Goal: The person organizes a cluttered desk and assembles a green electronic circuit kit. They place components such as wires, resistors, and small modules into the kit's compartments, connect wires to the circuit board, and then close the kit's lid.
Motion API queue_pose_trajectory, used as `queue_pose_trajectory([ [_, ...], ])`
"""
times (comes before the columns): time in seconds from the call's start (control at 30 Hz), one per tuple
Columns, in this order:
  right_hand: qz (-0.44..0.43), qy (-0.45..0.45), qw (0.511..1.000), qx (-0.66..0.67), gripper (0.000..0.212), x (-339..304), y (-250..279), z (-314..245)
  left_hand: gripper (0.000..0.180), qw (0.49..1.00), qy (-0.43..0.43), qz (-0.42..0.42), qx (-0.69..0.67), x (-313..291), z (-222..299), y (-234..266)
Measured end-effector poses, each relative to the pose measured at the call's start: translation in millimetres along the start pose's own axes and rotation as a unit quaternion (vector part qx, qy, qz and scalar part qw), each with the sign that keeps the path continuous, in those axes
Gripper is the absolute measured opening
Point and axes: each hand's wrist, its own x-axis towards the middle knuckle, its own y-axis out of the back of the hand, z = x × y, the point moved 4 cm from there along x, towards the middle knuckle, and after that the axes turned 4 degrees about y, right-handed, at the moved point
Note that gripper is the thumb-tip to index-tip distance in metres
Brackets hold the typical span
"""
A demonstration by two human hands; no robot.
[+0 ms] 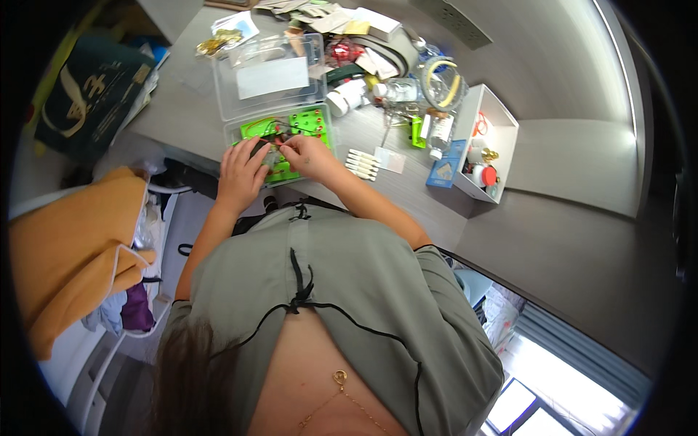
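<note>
A clear plastic case (227,133) lies on the desk with its lid raised behind it. Inside are bright green boards (309,120) with small red and metallic studs, and dark and reddish wires run across them. My left hand (242,174) bends over the case's left side, its fingers curled beside a small dark rounded part (258,148). Over the middle of the boards, my right hand (309,156) pinches thumb against forefinger. What sits between the fingertips of either hand is too small to make out.
Right of the case lie several white tubes (362,165) and a small clear packet (390,160). Bottles (440,134), headphones and a white open box (502,156) stand farther right. Papers and bags crowd the back. A chair with an orange cloth (80,232) is at left.
</note>
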Motion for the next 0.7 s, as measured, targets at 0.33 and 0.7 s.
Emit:
queue_pose_trajectory([
  [0.33, 0.111, -0.033, 0.984, 0.136, 0.020, -48.8, 64.4, 41.1, 0.050, 0.994, -0.013, -0.054, 0.091, 10.2, 8.0, -19.3],
  [0.7, 0.360, 0.054, 0.799, -0.478, 0.038, -30.7, 190.8, 78.8, 0.056, 0.994, -0.012, -0.081, 0.074, 8.3, 5.5, -17.4],
])
